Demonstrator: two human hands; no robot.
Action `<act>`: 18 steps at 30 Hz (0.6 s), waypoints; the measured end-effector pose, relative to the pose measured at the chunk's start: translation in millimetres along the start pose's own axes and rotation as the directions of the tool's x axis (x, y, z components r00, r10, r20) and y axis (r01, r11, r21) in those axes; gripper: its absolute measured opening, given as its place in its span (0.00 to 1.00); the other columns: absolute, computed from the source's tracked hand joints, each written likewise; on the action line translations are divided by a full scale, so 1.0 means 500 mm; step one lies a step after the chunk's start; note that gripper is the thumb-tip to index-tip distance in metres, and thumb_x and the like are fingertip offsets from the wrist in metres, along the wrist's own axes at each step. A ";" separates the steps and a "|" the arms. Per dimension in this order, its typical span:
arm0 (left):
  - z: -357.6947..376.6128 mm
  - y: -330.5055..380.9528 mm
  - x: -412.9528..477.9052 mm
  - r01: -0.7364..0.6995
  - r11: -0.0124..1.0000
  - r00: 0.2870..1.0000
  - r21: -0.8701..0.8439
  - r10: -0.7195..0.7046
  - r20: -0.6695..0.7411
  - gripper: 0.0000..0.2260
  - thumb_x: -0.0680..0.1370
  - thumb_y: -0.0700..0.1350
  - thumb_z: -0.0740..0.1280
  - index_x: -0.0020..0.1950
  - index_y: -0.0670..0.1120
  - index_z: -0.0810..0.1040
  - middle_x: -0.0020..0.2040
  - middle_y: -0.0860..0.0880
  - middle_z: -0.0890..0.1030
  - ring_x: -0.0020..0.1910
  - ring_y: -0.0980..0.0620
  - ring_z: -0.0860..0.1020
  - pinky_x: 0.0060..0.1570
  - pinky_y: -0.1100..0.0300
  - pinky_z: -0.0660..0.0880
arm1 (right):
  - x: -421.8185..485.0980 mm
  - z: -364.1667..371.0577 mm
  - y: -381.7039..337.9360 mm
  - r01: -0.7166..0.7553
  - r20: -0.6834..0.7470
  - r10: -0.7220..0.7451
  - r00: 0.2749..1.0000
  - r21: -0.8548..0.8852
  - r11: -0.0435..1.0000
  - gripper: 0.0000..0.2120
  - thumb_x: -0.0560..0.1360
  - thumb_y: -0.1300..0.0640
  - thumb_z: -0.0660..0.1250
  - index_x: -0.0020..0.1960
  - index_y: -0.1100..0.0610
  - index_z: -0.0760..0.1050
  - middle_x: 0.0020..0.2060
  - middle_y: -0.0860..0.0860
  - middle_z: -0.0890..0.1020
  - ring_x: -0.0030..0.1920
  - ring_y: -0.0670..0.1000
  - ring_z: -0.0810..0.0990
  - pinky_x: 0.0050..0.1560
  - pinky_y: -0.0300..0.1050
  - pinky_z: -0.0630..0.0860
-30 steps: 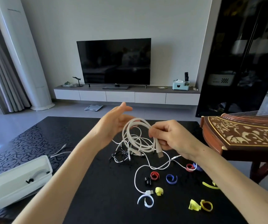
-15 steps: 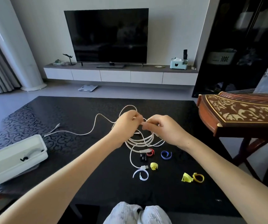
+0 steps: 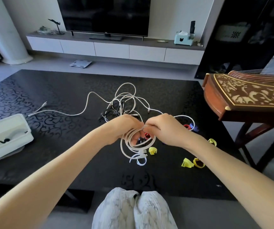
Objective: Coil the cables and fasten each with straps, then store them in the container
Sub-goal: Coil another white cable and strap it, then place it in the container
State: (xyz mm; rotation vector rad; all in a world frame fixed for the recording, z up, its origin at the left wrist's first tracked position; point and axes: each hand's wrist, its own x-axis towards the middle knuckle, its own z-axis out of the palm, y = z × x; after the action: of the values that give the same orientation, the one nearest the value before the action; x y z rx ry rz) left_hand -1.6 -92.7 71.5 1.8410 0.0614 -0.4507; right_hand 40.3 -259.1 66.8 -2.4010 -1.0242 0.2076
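Observation:
A white cable coil [image 3: 133, 147] hangs over the black table [image 3: 58, 142]. My left hand [image 3: 124, 128] grips the coil with its fingers through the loops. My right hand [image 3: 163, 128] pinches the top of the same coil beside it. A tangle of white and black cables [image 3: 124, 103] lies behind my hands, with one loose white end [image 3: 44, 104] trailing left. Coloured straps lie around: yellow ones [image 3: 192, 162], a white one [image 3: 141, 160], red and blue ones [image 3: 190, 126]. The white container [image 3: 7, 139] sits at the left with a black item inside.
A carved wooden zither [image 3: 248, 98] on a stand overhangs the table's right side. Beyond the table stand a TV [image 3: 104, 14] on a low white cabinet and a white column at the left. My knees show below the table's near edge.
The camera tilted down and my hands lowered toward the table. My left hand, open a second ago, now grips the coil together with my right hand.

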 end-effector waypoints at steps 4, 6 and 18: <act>0.014 -0.036 0.015 0.024 0.998 1.000 -0.056 -0.024 0.005 0.16 0.81 0.39 0.57 0.35 0.40 0.76 0.22 0.55 0.69 0.25 0.54 0.65 0.29 0.63 0.67 | 0.003 0.027 0.021 -0.003 0.053 0.003 0.999 -0.004 1.000 0.13 0.78 0.52 0.62 0.35 0.48 0.75 0.31 0.47 0.79 0.33 0.44 0.75 0.35 0.37 0.66; 0.023 -0.058 0.026 -0.009 0.991 0.998 -0.132 0.001 -0.058 0.16 0.81 0.40 0.58 0.34 0.40 0.74 0.23 0.54 0.64 0.26 0.54 0.59 0.28 0.64 0.59 | 0.003 0.032 0.031 -0.029 0.048 0.024 0.999 0.115 0.993 0.11 0.78 0.52 0.64 0.39 0.50 0.80 0.33 0.47 0.81 0.34 0.44 0.76 0.36 0.36 0.68; 0.041 -0.116 0.077 -0.082 0.907 0.974 -0.413 -0.016 -0.228 0.16 0.82 0.41 0.56 0.35 0.39 0.72 0.22 0.55 0.59 0.22 0.57 0.55 0.24 0.65 0.53 | -0.179 0.027 0.249 -0.515 0.097 0.558 0.824 -0.285 0.809 0.08 0.76 0.47 0.65 0.47 0.49 0.80 0.38 0.44 0.82 0.39 0.43 0.77 0.40 0.38 0.72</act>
State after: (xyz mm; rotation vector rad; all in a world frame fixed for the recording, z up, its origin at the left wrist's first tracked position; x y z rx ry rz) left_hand 13.0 -100.4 0.6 1.4542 0.2634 -0.1803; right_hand 51.2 -389.3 -14.3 -2.9046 -0.4161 0.5292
